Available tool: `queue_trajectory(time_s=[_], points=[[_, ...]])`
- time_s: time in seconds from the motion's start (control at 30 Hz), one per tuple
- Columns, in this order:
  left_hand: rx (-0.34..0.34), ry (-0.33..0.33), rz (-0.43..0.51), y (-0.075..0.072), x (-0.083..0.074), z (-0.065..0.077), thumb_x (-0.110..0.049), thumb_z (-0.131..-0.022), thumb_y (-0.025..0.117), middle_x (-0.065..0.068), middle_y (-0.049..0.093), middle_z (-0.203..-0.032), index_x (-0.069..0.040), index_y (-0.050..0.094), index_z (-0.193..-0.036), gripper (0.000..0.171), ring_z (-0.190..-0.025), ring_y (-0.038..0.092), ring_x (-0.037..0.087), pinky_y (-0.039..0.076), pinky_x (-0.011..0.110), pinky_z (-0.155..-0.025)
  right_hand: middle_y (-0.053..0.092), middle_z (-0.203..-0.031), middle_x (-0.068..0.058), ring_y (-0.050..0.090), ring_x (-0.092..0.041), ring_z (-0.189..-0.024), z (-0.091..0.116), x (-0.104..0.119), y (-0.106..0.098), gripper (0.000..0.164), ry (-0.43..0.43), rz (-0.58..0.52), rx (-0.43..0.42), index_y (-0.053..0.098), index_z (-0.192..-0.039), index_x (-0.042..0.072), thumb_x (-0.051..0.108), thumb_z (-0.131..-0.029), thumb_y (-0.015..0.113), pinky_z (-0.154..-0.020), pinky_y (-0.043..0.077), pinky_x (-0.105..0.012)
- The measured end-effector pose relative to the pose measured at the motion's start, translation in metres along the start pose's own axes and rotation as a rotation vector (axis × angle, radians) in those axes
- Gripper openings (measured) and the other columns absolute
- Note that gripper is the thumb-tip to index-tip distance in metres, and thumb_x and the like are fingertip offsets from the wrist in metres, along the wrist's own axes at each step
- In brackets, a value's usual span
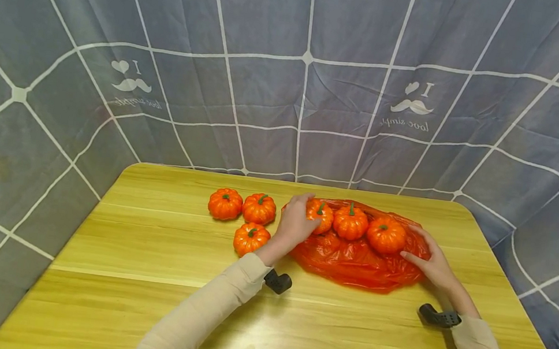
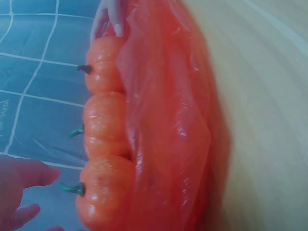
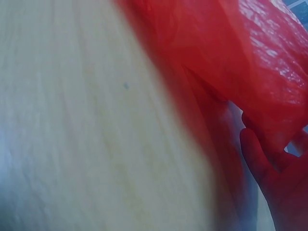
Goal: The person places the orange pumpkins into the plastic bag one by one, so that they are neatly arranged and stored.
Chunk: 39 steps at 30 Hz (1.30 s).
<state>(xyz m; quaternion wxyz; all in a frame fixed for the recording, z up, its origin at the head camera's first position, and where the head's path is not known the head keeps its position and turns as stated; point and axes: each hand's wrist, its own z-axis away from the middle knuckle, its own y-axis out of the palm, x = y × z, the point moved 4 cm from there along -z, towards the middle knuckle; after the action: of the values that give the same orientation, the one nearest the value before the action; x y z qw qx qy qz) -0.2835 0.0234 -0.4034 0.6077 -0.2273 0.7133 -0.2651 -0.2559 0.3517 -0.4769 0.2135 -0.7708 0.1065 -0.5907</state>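
Note:
Three small orange pumpkins stand in a row on a red plastic bag (image 1: 352,268): a left one (image 1: 323,217), a middle one (image 1: 350,223) and a right one (image 1: 386,235). My left hand (image 1: 297,222) is beside the left pumpkin, thumb and fingers spread. In the left wrist view its fingers (image 2: 33,173) stand close to that pumpkin's green stem (image 2: 72,188). At the bag's right end is my right hand (image 1: 433,264), thumb and fingers apart at the plastic beside the right pumpkin. The right wrist view shows its thumb (image 3: 255,151) straight, with red plastic (image 3: 226,53) partly hiding the other fingers.
Left of the bag, three more pumpkins lie on the wooden table (image 1: 144,251): two at the back, a left one (image 1: 225,204) and a right one (image 1: 259,208), and a nearer one (image 1: 250,238) by my left wrist. A grey gridded curtain (image 1: 263,91) hangs behind the table.

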Motion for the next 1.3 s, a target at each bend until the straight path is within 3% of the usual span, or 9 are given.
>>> queue_trajectory(time_s=[0.2, 0.57, 0.87, 1.1, 1.3], points=[[-0.057, 0.077, 0.052, -0.014, -0.003, 0.005, -0.012, -0.082, 0.073, 0.015, 0.06, -0.13, -0.004, 0.056, -0.131, 0.052, -0.119, 0.057, 0.032, 0.048, 0.043, -0.098, 0.034, -0.137, 0.024, 0.032, 0.018, -0.118, 0.001, -0.001, 0.001, 0.063, 0.004, 0.0, -0.002, 0.035, -0.144, 0.001, 0.004, -0.088, 0.065, -0.092, 0.029, 0.002], [-0.097, 0.12, 0.132, -0.05, 0.007, 0.025, -0.014, -0.084, 0.072, 0.013, 0.059, -0.13, -0.006, 0.056, -0.131, 0.05, -0.107, 0.061, 0.034, 0.051, 0.045, -0.088, 0.035, -0.139, 0.021, 0.03, 0.019, -0.117, 0.004, -0.003, 0.003, 0.064, 0.016, 0.043, -0.01, 0.035, -0.144, 0.004, 0.006, -0.089, 0.066, -0.091, 0.028, 0.002], [-0.157, 0.149, 0.168, -0.078, 0.028, 0.041, -0.015, -0.084, 0.073, 0.011, 0.06, -0.128, -0.008, 0.058, -0.129, 0.048, -0.108, 0.059, 0.035, 0.049, 0.049, -0.09, 0.035, -0.137, 0.023, 0.032, 0.019, -0.115, 0.008, -0.003, 0.004, 0.063, 0.026, 0.044, -0.019, 0.035, -0.144, 0.004, 0.008, -0.089, 0.066, -0.09, 0.03, 0.002], [-0.161, 0.208, 0.215, -0.091, 0.049, 0.049, -0.013, -0.084, 0.073, 0.011, 0.062, -0.122, -0.009, 0.06, -0.126, 0.045, -0.11, 0.057, 0.034, 0.047, 0.053, -0.092, 0.037, -0.145, -0.001, 0.034, 0.018, -0.113, 0.009, -0.003, 0.004, 0.063, 0.041, 0.042, -0.019, 0.037, -0.145, 0.01, 0.009, -0.09, 0.066, -0.09, 0.031, 0.002], [-0.116, 0.222, 0.21, -0.093, 0.07, 0.055, -0.015, -0.083, 0.075, 0.016, 0.06, -0.122, -0.008, 0.059, -0.126, 0.047, -0.108, 0.055, 0.037, 0.045, 0.055, -0.09, 0.038, -0.139, 0.014, 0.032, 0.018, -0.116, 0.009, -0.002, 0.005, 0.062, 0.014, 0.021, -0.026, 0.035, -0.143, 0.001, 0.007, -0.089, 0.065, -0.09, 0.029, 0.002]])
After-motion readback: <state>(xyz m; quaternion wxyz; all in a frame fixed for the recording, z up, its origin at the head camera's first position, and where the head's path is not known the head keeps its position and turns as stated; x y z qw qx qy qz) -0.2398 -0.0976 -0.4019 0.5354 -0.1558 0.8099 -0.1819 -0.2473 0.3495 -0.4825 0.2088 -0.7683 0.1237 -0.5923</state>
